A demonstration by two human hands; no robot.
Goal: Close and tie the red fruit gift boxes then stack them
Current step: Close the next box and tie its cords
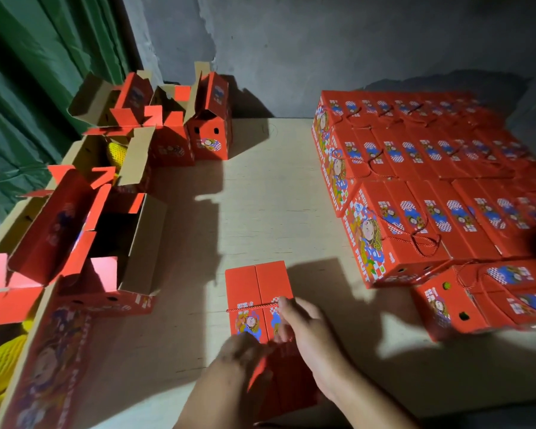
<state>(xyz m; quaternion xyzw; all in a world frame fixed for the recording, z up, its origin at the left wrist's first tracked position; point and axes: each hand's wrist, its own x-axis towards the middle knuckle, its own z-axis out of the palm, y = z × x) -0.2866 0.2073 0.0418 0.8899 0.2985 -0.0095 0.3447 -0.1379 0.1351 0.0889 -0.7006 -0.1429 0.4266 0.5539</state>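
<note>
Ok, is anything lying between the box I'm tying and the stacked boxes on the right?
Nothing visible does. Bare table lies between the box under both hands and the stack. One tilted box sits at the stack's near edge, off to the right.

A green curtain (28, 97) hangs left of the grey wall (322, 41) behind the pale tabletop (276, 196).
</note>
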